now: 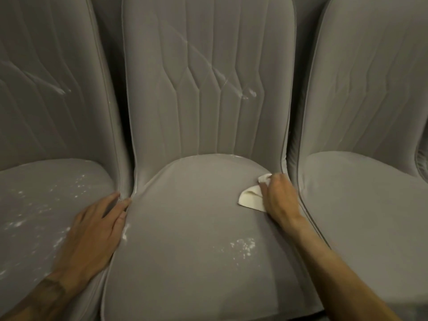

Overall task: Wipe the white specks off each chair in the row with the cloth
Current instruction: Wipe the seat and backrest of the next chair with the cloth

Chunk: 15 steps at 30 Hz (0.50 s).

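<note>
On the middle chair (185, 228), cloth (251, 199) under right hand (280, 195)

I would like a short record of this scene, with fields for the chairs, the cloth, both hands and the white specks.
chairs: three grey ones in a row: left chair, middle chair, right chair
cloth: white, on the middle chair's seat, rear right
right hand: holds the cloth against that seat
left hand: flat, fingers straight, over the gap between left and middle seats
specks: many on the left seat; a patch at the middle seat's front right; streaks on both those backrests
right chair: no specks plainly visible
</note>
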{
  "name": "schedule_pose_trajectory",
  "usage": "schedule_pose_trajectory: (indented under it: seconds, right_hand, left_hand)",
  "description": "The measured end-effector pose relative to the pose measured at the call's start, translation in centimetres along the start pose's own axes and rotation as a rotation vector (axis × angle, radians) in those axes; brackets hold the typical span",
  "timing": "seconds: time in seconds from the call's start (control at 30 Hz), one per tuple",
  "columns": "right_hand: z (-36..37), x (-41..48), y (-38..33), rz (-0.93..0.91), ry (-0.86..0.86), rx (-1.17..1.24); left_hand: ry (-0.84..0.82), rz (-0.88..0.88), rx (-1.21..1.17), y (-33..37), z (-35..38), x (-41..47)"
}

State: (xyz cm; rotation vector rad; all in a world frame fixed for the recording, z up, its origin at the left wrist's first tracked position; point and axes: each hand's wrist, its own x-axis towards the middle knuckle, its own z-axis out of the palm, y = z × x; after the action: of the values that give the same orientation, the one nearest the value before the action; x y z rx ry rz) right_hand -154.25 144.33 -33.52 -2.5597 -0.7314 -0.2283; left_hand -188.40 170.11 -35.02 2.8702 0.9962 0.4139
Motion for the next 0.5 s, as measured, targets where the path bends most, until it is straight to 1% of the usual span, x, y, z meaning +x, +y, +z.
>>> schedule_pose_trajectory:
  seconds: [0.03, 0.07, 0.13, 0.2, 0.23, 0.27, 0.33, 0.4, 0.43, 0.5]
  right_hand:
    - [0.4, -0.8, -1.2, -0.029, -0.014, 0.017]
    - [0.6, -1.8, -2.6, -0.099, -0.041, 0.047]
    - [1.1, -4.0, -4.0, -0.298, -0.163, 0.079]
    - [-0.1, -4.3, -2.9, -0.43, -0.225, 0.059]
    - [-0.7, -3.8, -1.8, -0.447, -0.225, 0.035]
    - [-1.3, -3.1, -0.6, -0.407, -0.221, 0.015]
    - [-2.2, -1.7, 1.6, -0.252, -0.181, -0.005]
    - [-2.2, -1.3, 2.0, -0.108, -0.118, -0.031]
    - [-1.8, -1.6, 1.2, -0.074, -0.102, -0.026]
    - [-0.9, -3.1, -1.2, -0.117, -0.119, 0.016]
  left_hand:
    - [-0.006, 0.0, 0.0, 0.0, 0.1, 0.0]
    - [-0.004, 0.001, 0.001, -0.1, 0.1, 0.0]
    - [-0.008, -0.01, -0.009, -0.2, 0.1, -0.1]
    - [-0.009, -0.009, -0.019, -0.2, 0.1, 0.0]
    - [-0.01, -0.01, -0.023, -0.2, 0.0, 0.0]
    - [-0.013, -0.009, -0.027, -0.2, 0.1, 0.0]
    - [-0.01, -0.004, -0.036, -0.2, 0.1, 0.0]
    - [-0.009, 0.002, -0.042, -0.4, 0.2, 0.0]
    - [-0.012, 0.002, -0.046, -0.4, 0.1, 0.0]
    - [-0.011, 0.007, -0.051, -0.4, 0.2, 0.0]
